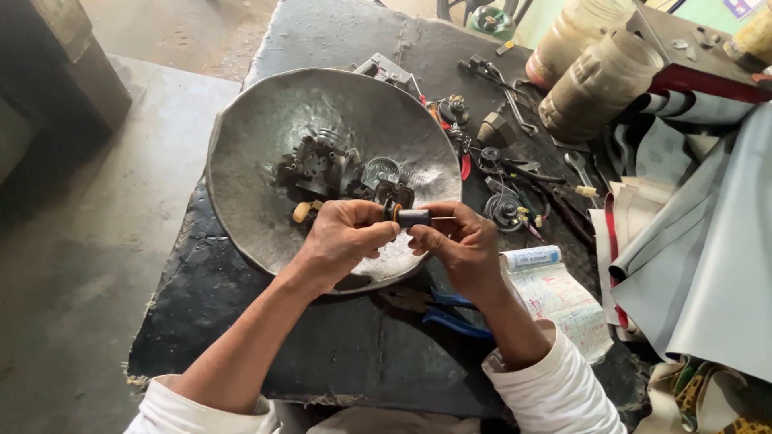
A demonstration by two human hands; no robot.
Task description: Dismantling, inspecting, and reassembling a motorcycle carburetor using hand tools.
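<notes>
Closely: pinched between left-hand fingertips (384, 227) and right-hand fingertips (425, 235), both sets clamped tight, a small black cylinder (413, 216) with an orange ring at its left end and a thin pin sticking out to the right. Held in the air just above the near rim of the dented metal bowl (241, 120), left hand (346, 239) and right hand (460, 245) almost touching around it.

Behind, inside the bowl: a dark, greasy carburettor-like body (318, 166), apart from the cylinder, with a round silvery piece (380, 170) and a pale stub (301, 211) loose beside it. Looks like midway work, one small piece out and in hand, the main body untouched, nothing rejoined.

Further out on the black table (241, 321): blue-handled pliers (450, 312) under the right wrist, a written notebook (563, 301), spanners (503, 80), two grimy jars (599, 84).
</notes>
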